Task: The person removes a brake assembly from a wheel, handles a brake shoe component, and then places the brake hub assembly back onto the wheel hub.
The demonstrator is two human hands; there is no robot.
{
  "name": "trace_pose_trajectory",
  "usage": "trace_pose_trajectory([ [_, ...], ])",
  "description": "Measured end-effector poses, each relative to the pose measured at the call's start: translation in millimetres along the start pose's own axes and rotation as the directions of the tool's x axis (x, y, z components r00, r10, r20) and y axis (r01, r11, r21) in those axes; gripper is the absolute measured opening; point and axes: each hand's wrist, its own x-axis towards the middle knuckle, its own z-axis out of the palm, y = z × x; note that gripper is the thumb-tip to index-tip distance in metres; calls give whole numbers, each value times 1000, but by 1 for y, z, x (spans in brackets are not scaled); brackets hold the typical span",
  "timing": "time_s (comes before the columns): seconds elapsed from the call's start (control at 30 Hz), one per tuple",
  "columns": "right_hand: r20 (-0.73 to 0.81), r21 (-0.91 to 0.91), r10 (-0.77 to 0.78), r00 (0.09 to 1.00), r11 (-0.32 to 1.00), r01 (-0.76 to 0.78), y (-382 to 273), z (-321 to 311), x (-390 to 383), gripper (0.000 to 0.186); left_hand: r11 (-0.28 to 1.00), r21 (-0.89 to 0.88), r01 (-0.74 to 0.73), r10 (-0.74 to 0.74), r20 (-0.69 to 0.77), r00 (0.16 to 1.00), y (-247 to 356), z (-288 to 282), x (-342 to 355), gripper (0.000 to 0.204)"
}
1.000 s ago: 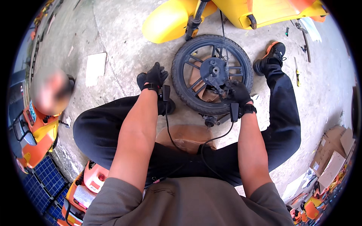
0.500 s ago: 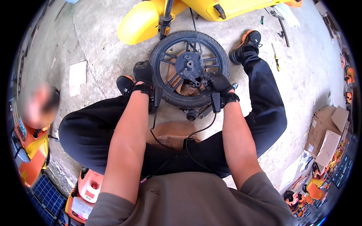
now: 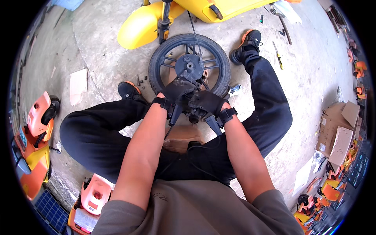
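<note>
Wheel (image 3: 190, 66) lay flat on concrete floor (image 3: 102, 47), 12 o'clock from lap. Left hand (image 3: 174, 92) and right hand (image 3: 206, 102), gloved, fingers curled over near rim at 6 o'clock. Likely heavy, rigid; rubber grippy, hub probably greasy. Best held by rim or spokes.

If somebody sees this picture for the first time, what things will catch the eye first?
First the black wheel lying flat on the concrete floor, just in front of the seated person. Both gloved hands, left hand and right hand, meet at its near edge. Behind the wheel stands a bright yellow scooter body, at the top of the view.
</note>
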Motion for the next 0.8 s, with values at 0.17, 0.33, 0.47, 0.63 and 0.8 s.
trace_pose_trajectory([
  [0.17, -229, -223, -231, 945, 958, 180, 4, 6, 17, 29, 719, 629, -295, 361, 24, 932, -14, -11, -12, 44],
  [0.33, -255, -171, -413, 874, 909, 380, 4, 15, 25, 26, 888, 407, -214, 303, -167, 938, -87, -23, 0, 37],
  [0.47, -627, -31, -144, 765, 986, 161, 27, -10, 43, 26, 968, 100, 231, -123, -611, 782, -139, -65, -6, 16],
  [0.63, -835, -27, -29, 549, 1000, 12, 106, -28, 69, 34, 271, 713, 647, -214, -611, 762, -143, -81, -20, 15],
  [0.8, -770, -131, -91, 632, 991, -17, 80, -15, 64, 37, 67, 887, 457, -242, -430, 870, -127, -64, -47, 18],
])
